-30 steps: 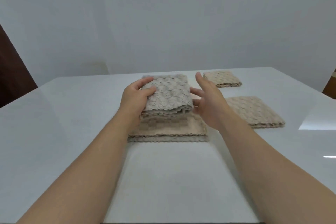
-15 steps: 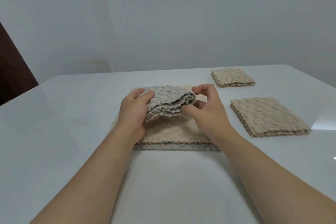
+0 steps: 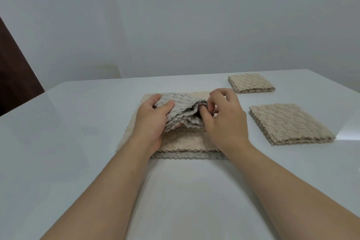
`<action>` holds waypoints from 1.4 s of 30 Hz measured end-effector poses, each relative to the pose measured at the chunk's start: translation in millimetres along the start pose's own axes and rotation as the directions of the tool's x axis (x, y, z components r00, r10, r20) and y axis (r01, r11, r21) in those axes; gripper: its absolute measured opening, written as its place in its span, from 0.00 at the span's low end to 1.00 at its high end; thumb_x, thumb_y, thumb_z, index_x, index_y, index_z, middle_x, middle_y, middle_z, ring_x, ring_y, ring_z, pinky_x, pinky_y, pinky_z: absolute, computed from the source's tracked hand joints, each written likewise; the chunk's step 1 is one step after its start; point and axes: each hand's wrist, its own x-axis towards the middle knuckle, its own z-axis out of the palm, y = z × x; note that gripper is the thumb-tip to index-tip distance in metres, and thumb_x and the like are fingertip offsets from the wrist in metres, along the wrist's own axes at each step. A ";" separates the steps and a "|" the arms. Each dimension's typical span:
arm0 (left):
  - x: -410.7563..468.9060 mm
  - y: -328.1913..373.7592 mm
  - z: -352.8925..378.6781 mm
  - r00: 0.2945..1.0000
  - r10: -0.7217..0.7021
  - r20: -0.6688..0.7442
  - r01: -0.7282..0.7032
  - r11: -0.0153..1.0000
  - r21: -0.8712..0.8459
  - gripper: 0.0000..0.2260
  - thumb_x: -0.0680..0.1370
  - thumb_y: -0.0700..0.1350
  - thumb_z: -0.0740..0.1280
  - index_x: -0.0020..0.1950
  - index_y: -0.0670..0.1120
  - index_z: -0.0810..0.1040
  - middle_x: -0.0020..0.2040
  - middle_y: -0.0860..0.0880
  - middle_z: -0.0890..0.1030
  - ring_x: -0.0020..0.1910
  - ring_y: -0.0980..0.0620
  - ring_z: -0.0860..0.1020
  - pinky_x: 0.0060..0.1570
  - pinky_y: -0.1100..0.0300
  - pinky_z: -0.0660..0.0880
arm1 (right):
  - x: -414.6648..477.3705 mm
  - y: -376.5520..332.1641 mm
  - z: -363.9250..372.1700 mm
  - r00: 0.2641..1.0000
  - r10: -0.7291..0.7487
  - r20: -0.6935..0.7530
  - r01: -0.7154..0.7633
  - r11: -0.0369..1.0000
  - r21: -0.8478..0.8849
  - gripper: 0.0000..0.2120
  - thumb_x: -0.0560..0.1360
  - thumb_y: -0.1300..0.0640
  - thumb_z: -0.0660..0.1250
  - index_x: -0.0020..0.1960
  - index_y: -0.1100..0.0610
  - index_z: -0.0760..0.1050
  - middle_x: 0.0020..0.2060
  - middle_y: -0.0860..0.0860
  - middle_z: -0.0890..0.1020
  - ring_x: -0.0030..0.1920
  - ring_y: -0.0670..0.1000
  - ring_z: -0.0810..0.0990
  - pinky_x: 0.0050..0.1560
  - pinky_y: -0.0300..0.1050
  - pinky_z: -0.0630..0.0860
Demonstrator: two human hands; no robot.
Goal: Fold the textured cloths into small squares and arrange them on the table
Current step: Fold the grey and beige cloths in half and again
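A grey textured cloth (image 3: 182,111), folded and bunched, is held just above a flat stack of beige and grey cloths (image 3: 185,143) in the middle of the white table (image 3: 78,142). My left hand (image 3: 151,121) grips its left side, thumb on top. My right hand (image 3: 224,121) pinches its right edge, with fingertips tucked into the layers. Two folded beige squares lie to the right: a larger folded cloth (image 3: 290,122) and a smaller folded cloth (image 3: 251,83) farther back.
A pale wall stands behind the table's far edge. A dark brown panel (image 3: 13,76) shows at the left. The table's right corner catches a bright reflection (image 3: 348,128).
The grey cloth lay as a neat folded square under my left hand; now it is bunched, and my right hand has come in from beside it and taken hold of its right edge.
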 end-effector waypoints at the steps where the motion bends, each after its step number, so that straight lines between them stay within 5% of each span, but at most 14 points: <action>1: 0.0 -0.4 0.0 1.000 -0.002 0.001 0.002 1.000 -0.006 0.37 0.68 0.51 0.76 0.76 0.50 0.71 0.70 0.47 0.77 0.64 0.47 0.80 0.67 0.46 0.74 | 0.3 0.2 -0.3 0.999 -0.038 -0.012 0.038 0.999 -0.022 0.11 0.76 0.54 0.72 0.41 0.52 0.70 0.53 0.44 0.74 0.35 0.52 0.79 0.35 0.51 0.78; 5: 2.3 -0.7 -0.4 1.000 -0.022 -0.016 0.022 0.998 -0.054 0.29 0.76 0.44 0.75 0.76 0.47 0.70 0.67 0.46 0.79 0.62 0.48 0.81 0.64 0.47 0.77 | 2.4 2.1 -1.5 0.986 -0.165 0.014 0.166 0.984 -0.058 0.03 0.75 0.57 0.73 0.45 0.52 0.79 0.61 0.49 0.75 0.28 0.50 0.76 0.28 0.44 0.74; 8: 2.3 1.1 -1.7 0.999 -0.047 -0.021 0.044 0.993 -0.106 0.26 0.78 0.41 0.73 0.75 0.45 0.70 0.64 0.43 0.82 0.57 0.46 0.84 0.59 0.47 0.80 | 3.9 6.4 -0.4 0.971 -0.227 0.071 0.232 0.971 -0.065 0.06 0.74 0.62 0.73 0.48 0.52 0.84 0.64 0.53 0.76 0.28 0.52 0.78 0.29 0.45 0.74; 13: 0.5 2.8 -1.8 0.999 -0.038 -0.025 0.035 0.994 -0.101 0.27 0.78 0.41 0.73 0.76 0.44 0.69 0.65 0.44 0.81 0.58 0.47 0.83 0.61 0.46 0.80 | 2.8 8.9 2.8 0.970 -0.174 0.172 0.192 0.977 -0.096 0.10 0.73 0.69 0.69 0.45 0.56 0.86 0.69 0.55 0.74 0.47 0.50 0.79 0.40 0.51 0.80; 19: 0.3 0.6 -2.1 1.000 0.015 -0.009 -0.016 1.000 -0.027 0.37 0.72 0.48 0.78 0.78 0.47 0.68 0.69 0.47 0.78 0.63 0.47 0.81 0.63 0.46 0.78 | 2.4 10.8 3.1 0.952 -0.070 0.297 0.138 0.967 -0.214 0.07 0.78 0.64 0.63 0.54 0.58 0.77 0.76 0.55 0.67 0.67 0.60 0.74 0.50 0.54 0.79; 22: 0.9 -0.5 -1.3 0.999 0.050 -0.012 -0.050 0.999 -0.006 0.43 0.65 0.53 0.79 0.78 0.48 0.67 0.71 0.49 0.76 0.65 0.47 0.79 0.65 0.45 0.77 | 3.0 8.4 0.6 0.967 -0.051 0.250 0.107 0.970 -0.217 0.08 0.80 0.54 0.65 0.54 0.55 0.80 0.72 0.53 0.72 0.63 0.57 0.77 0.49 0.50 0.78; 29: -2.8 -1.3 0.4 0.997 0.077 0.011 -0.077 0.997 0.026 0.48 0.60 0.57 0.80 0.78 0.49 0.68 0.72 0.52 0.76 0.66 0.48 0.79 0.66 0.44 0.75 | 4.7 8.1 -3.5 0.919 0.030 0.393 0.111 0.936 -0.333 0.13 0.78 0.62 0.63 0.56 0.58 0.84 0.76 0.50 0.68 0.71 0.56 0.71 0.54 0.48 0.76; 37: -3.7 -0.8 -1.8 0.996 0.086 -0.019 -0.084 0.993 0.081 0.43 0.64 0.47 0.77 0.78 0.48 0.68 0.74 0.51 0.74 0.68 0.49 0.77 0.68 0.46 0.74 | 4.5 -0.8 -7.3 0.888 0.166 0.429 0.062 0.881 -0.469 0.11 0.78 0.50 0.62 0.54 0.54 0.79 0.77 0.53 0.61 0.67 0.58 0.72 0.48 0.49 0.73; 42: -0.8 4.8 -6.4 0.997 0.040 -0.061 -0.037 0.998 0.047 0.39 0.64 0.41 0.77 0.75 0.47 0.72 0.70 0.48 0.78 0.64 0.45 0.80 0.64 0.44 0.77 | 9.3 -0.5 -10.7 0.896 0.105 0.431 0.140 0.856 -0.498 0.09 0.78 0.53 0.62 0.53 0.51 0.80 0.78 0.55 0.59 0.65 0.59 0.72 0.47 0.50 0.72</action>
